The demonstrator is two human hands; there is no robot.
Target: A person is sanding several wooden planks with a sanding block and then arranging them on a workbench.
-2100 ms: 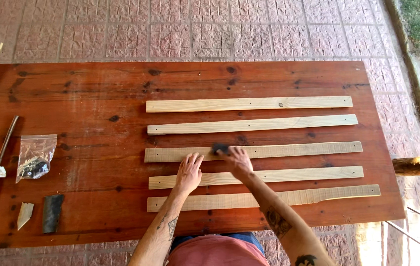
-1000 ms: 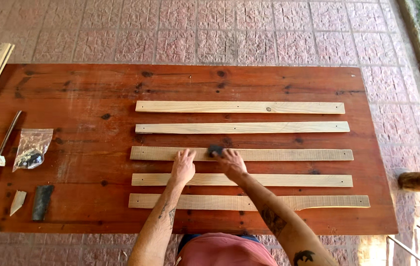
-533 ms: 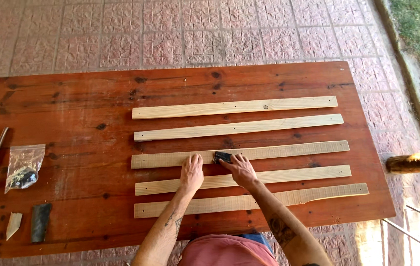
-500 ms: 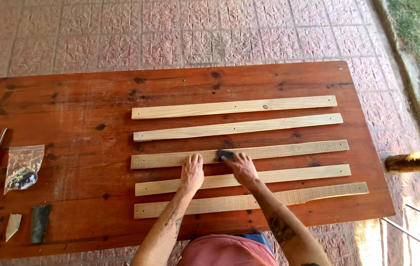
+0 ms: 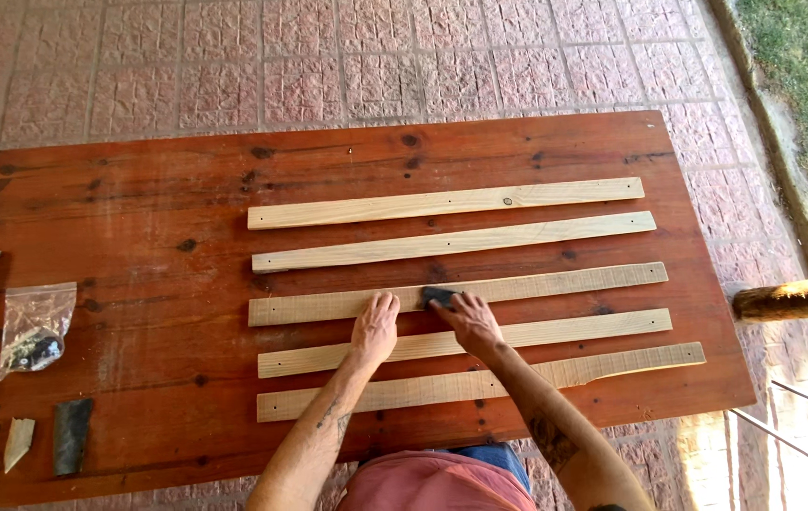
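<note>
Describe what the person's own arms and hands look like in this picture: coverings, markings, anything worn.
Both arms are bare to the edge of the picture, with no sleeves showing. The left hand and right hand wear no gloves; no rings or watch can be made out. Dark tattoo marks show on both forearms, the larger on the right one. A reddish-pink garment covers the body below.

Well left of the fingers, a clear plastic bag (image 5: pixel 35 326) lies on the red-brown wooden table (image 5: pixel 139 208), a dark scrap (image 5: pixel 71 434) and pale wedge (image 5: pixel 17 442) nearer the table's edge.
</note>
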